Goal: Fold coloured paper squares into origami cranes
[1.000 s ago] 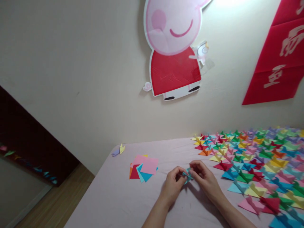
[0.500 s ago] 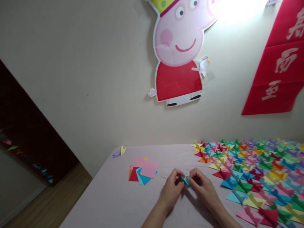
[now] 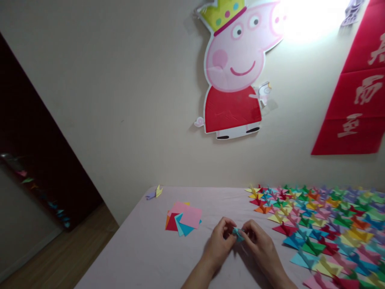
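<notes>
Pink table [image 3: 144, 257]: both hands' fingers [image 3: 226, 229] pinched shut on teal paper piece [image 3: 237, 233].

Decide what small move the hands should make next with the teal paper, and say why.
Probably finish creasing the fold: the left hand and right hand both pinch the small teal paper, which looks bunched, unlike the spread folded pieces on the right.

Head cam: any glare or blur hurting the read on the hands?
Head view: blown-out glare on the wall washes out the snout of the pig cutout; opening at left near black; left hand, right hand and the teal paper they pinch are soft but readable; paper cranes smear toward the right edge.
</notes>
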Available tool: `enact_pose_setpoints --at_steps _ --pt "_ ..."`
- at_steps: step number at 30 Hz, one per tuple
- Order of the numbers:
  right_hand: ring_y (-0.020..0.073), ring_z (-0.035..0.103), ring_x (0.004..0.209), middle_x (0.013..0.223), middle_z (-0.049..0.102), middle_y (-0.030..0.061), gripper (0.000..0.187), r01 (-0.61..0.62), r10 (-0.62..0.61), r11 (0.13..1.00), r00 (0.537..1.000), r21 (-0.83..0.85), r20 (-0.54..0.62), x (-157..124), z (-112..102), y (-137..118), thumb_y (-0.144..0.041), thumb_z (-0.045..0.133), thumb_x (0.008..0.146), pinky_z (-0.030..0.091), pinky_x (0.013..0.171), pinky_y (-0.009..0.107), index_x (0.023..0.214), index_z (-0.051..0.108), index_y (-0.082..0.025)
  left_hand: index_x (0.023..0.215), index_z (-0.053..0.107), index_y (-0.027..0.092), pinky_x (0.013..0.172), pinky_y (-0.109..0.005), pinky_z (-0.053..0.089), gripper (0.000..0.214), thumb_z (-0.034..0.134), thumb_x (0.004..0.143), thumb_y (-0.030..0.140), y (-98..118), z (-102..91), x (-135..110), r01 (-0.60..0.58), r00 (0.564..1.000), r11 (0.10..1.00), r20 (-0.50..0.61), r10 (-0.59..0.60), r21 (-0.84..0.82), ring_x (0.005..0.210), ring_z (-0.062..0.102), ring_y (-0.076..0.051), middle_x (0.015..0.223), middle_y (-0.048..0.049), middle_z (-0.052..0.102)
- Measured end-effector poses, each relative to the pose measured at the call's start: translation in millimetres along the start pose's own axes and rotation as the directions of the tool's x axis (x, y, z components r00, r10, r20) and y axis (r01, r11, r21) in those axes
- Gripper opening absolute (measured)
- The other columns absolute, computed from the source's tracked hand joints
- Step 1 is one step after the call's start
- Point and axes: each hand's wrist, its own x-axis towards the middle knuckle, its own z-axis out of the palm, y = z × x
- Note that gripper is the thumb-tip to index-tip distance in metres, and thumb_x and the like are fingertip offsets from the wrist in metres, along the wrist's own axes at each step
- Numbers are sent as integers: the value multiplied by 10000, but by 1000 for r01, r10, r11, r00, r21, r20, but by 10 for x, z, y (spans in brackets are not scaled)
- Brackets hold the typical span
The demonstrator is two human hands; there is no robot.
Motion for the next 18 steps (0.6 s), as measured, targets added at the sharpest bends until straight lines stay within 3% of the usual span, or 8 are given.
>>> enact_pose_setpoints --at_steps 4,10,18 --pt "174 523 559 638 590 -3 386 20 -20 1000 1000 -20 11 -9 1 16 -577 532 885 434 523 276 678 534 -251 862 615 160 685 -246 378 95 637 798 226 11 10 10 6 1000 1000 15 -6 17 740 507 -142 778 10 579" --pt "198 583 617 742 661 25 320 47 -44 997 998 -66 52 0 -36 31 -528 510 908 476 590 307 779 622 -257 820 639 152 671 -252 384 142 665 790 288 27 37 -5 26 999 1000 43 -26 7 710 504 -145 732 7 588" --pt "207 601 678 739 643 24 279 106 -98 988 992 -109 81 -8 -77 -24 -448 512 911 479 620 302 732 619 -263 807 642 165 678 -250 380 76 637 736 192 72 33 -20 16 999 1000 42 -15 -18 707 496 -142 725 14 581"
